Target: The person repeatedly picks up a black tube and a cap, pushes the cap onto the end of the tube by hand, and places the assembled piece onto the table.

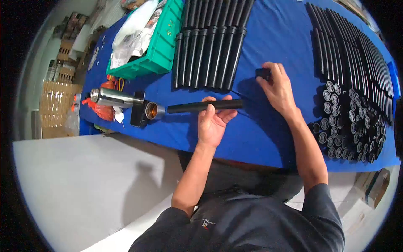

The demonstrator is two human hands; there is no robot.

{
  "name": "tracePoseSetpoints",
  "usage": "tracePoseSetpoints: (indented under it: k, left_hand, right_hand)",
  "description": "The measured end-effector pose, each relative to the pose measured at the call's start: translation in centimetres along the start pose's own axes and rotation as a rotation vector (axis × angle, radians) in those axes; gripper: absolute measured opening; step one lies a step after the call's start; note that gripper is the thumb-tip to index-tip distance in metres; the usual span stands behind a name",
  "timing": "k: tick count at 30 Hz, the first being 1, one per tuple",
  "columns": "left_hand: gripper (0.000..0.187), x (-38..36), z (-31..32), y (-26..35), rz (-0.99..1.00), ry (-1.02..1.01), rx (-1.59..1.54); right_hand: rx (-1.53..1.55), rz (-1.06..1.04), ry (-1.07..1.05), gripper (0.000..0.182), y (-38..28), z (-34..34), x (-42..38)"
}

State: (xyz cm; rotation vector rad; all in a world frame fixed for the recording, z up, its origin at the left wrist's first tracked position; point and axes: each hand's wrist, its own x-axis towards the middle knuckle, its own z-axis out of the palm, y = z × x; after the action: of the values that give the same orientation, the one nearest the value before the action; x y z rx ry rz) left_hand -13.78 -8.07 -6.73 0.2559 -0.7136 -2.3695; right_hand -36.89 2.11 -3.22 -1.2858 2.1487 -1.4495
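Observation:
My left hand (211, 129) is closed around a black tube (184, 106), which lies level above the blue cloth, its left end pointing toward a metal cup (155, 111). To the right, my right hand (278, 89) pinches a small dark black piece (262, 74), partly hidden by the fingers; it looks like an end cap. The piece and the tube are apart. Beyond the left hand, a row of black tubes (205, 59) lies side by side on the cloth.
A green crate (166, 42) holding plastic bags stands at the back left. Near it lie a steel flask (115, 97), a dark phone-like slab (137, 110) and a red bag (100, 110). Many round black caps (334, 110) and more tubes (352, 54) cover the right side of the blue cloth (277, 38).

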Motion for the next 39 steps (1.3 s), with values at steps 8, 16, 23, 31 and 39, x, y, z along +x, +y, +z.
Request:
tracePoseSetpoints:
  k: [8, 16, 23, 31, 39]
  left_hand:
    - [0.027, 0.4, -0.5, 0.9, 0.095, 0.067, 0.104]
    - [0.028, 0.6, 0.7, 0.6, 0.108, 0.13, 0.139]
    - [0.029, 0.6, 0.8, 0.5, 0.103, 0.144, 0.115]
    - [0.033, 0.4, 1.0, 0.4, 0.082, 0.181, 0.125]
    - [0.031, 0.3, 0.6, 0.2, 0.077, 0.183, 0.165]
  right_hand:
    - [0.73, 0.244, -0.61, 0.041, -0.7, 2.6, -1.7]
    - [0.659, 0.257, -0.553, 0.039, -1.2, 3.0, -2.2]
    - [0.48, 0.235, -0.572, 0.037, -2.3, 2.5, -2.2]
    - [0.236, 0.007, -0.458, 0.036, -3.0, 2.4, -2.5]
    - [0.196, -0.078, -0.419, 0.037, -3.2, 2.6, -2.7]
